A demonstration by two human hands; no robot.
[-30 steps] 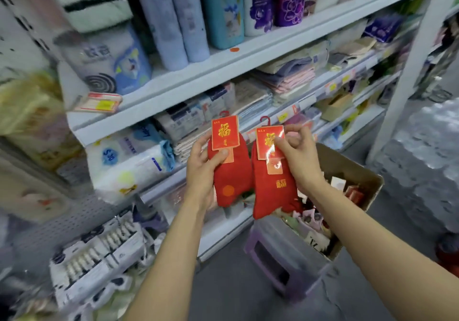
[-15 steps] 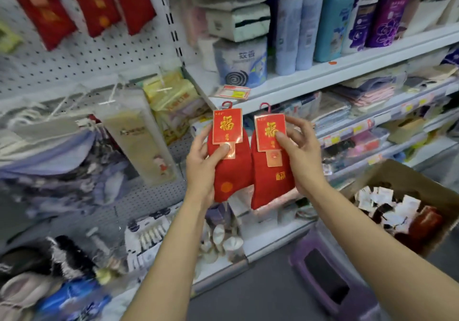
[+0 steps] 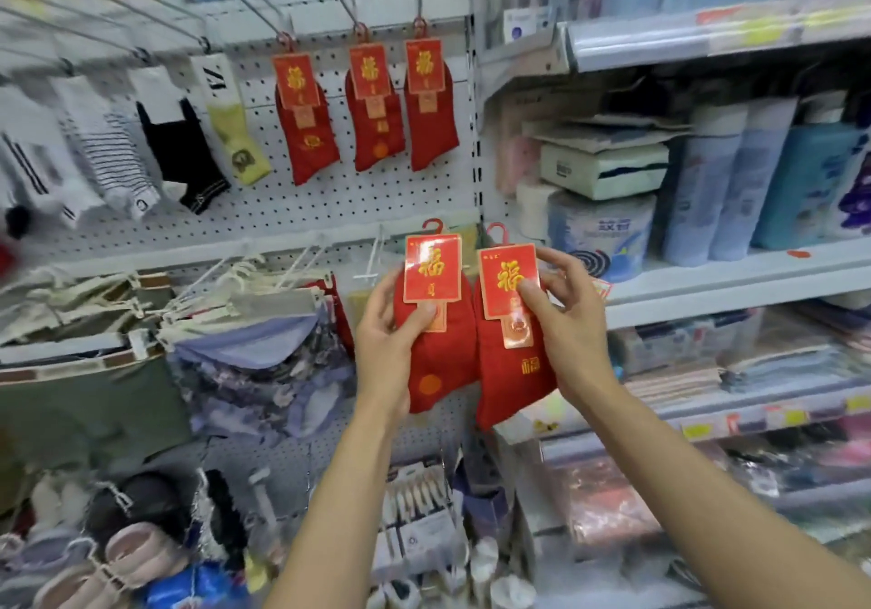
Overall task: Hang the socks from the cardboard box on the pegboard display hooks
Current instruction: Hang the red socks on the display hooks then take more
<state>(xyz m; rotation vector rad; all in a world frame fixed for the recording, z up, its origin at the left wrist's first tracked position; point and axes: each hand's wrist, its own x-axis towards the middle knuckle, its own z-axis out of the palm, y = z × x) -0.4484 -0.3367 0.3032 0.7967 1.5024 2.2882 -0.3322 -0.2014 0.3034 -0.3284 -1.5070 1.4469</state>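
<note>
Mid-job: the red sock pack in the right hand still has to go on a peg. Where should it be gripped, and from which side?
Pinch the stiff header card of the right-hand sock pack low at its outer right edge, as the right hand does. That probably leaves the red plastic hook on top clear to slip over a peg, and the soft sock hangs freely below.

Red cloth socks (image 3: 436,363) w/ glossy card tags (image 3: 432,267).

A shop aisle: a pegboard (image 3: 330,212) with carded socks (image 3: 377,109) hanging from hooks, beside shelves (image 3: 735,278) carrying price labels (image 3: 697,430) and packed with wrapped goods and bottles (image 3: 726,184).
</note>
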